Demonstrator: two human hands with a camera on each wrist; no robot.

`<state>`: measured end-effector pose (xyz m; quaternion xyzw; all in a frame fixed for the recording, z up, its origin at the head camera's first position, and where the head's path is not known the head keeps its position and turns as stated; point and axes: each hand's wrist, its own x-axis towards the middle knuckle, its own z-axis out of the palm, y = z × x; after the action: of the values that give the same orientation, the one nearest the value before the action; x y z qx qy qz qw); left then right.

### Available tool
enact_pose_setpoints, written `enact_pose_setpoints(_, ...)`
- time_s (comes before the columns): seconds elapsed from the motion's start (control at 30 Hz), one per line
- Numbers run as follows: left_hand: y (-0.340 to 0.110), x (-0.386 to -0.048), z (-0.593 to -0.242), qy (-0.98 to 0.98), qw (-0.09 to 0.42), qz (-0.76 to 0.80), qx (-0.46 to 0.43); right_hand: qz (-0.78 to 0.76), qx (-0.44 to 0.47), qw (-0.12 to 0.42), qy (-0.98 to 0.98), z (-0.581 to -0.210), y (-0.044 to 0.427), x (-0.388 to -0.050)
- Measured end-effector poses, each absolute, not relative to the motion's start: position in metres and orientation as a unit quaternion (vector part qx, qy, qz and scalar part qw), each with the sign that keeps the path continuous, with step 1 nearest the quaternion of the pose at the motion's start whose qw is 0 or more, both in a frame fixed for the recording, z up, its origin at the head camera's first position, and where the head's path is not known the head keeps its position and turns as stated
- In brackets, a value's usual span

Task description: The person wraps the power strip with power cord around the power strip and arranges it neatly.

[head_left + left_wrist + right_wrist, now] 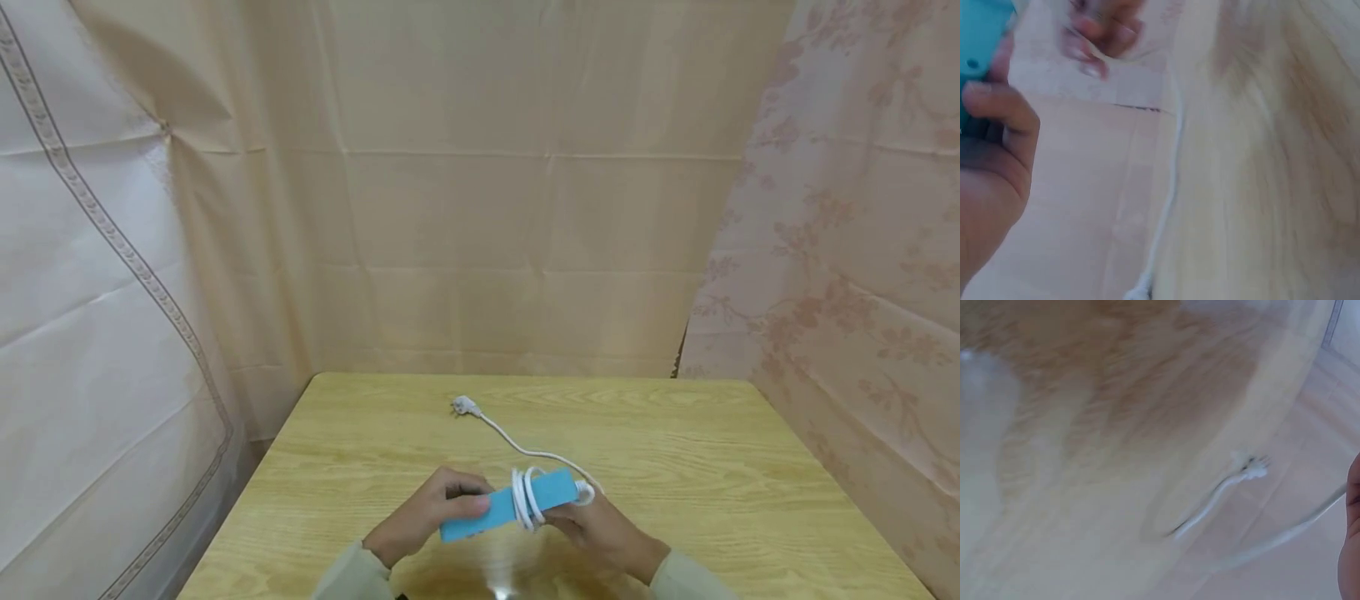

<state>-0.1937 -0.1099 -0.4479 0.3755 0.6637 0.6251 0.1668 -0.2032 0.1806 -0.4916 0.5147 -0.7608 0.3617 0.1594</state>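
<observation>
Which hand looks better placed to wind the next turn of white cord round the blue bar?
The right hand, I'd judge: the loose part of the white cord runs from the plug to it, while the left hand grips one end of the blue bar.

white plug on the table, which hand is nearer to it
Left. In the head view the left hand, gripping the blue block, is below and slightly left of the white plug; the right hand is farther, below and well to its right.
</observation>
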Motion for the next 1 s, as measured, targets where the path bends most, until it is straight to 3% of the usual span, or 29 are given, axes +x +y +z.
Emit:
enact_pose_setpoints(0.17,-0.109,-0.191,-0.443,0.644,0.200,0.614,0.410,0.434,0.485,0.117,-0.750,-0.499,0.185,-0.208)
enact_pose_setpoints(0.4,-0.109,-0.189,-0.445,0.640,0.228,0.590,0.436,0.358,0.543,0.155,-0.744,-0.496,0.180,-0.210)
enact_pose_setpoints(0.7,-0.107,-0.195,-0.450,0.664,0.237,0.533,0.468,0.329,0.529,0.117,-0.773,-0.486,0.178,-0.207)
enact_pose_setpoints(1.0,-0.103,-0.195,-0.450,0.719,0.214,0.447,0.487,0.264,0.515,0.198,-0.791,-0.479,0.166,-0.208)
